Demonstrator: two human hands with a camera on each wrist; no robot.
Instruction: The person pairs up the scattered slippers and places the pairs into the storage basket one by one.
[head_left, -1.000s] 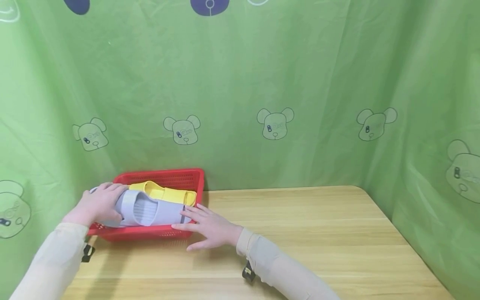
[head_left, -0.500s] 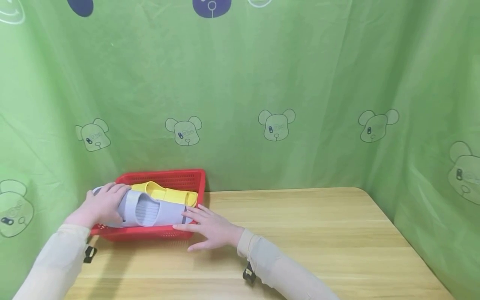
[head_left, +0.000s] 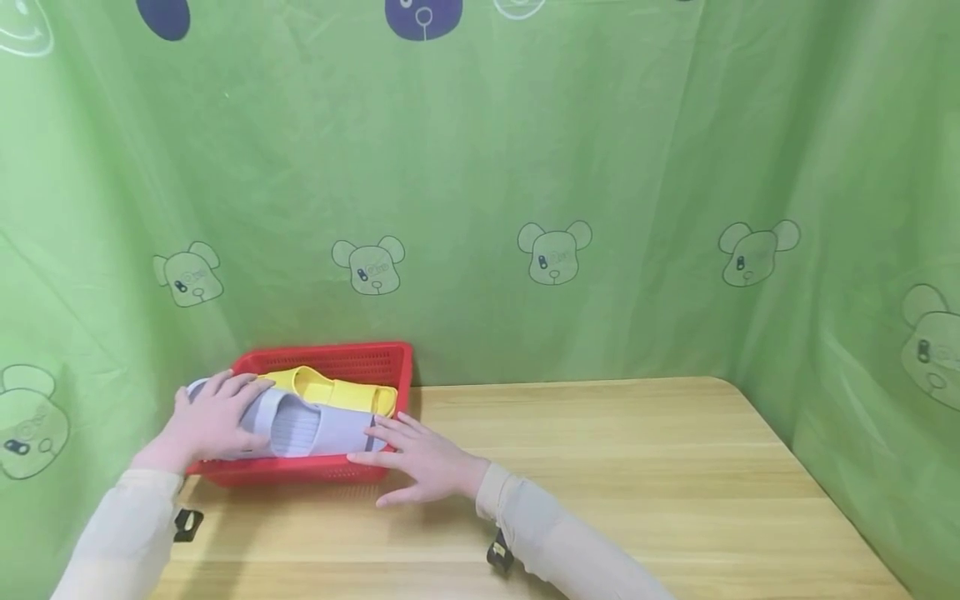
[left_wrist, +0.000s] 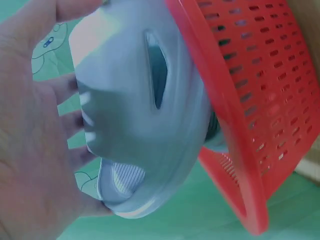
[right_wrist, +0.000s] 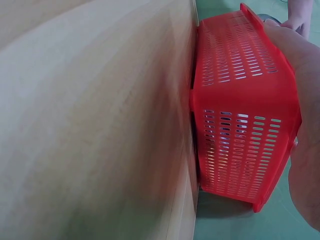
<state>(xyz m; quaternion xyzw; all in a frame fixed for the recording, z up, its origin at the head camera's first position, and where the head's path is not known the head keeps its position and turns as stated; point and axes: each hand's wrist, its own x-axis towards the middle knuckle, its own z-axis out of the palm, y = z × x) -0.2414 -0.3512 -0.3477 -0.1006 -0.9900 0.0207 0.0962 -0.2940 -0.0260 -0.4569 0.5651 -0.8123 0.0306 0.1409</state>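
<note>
A pale lilac slipper lay across the near edge of a red basket, in front of a yellow slipper. The left hand cupped its heel end, fingers curled over it (the left wrist view alone showed the sole against the palm). The right hand, fingers straight, touched the slipper's toe and the basket's corner. To the right, the wooden table stretched bare toward a green curtain.

Bright even light over my head view, soft shadows under my arms on the worktop, left wrist view blurred, bluish, right wrist view smeared.
</note>
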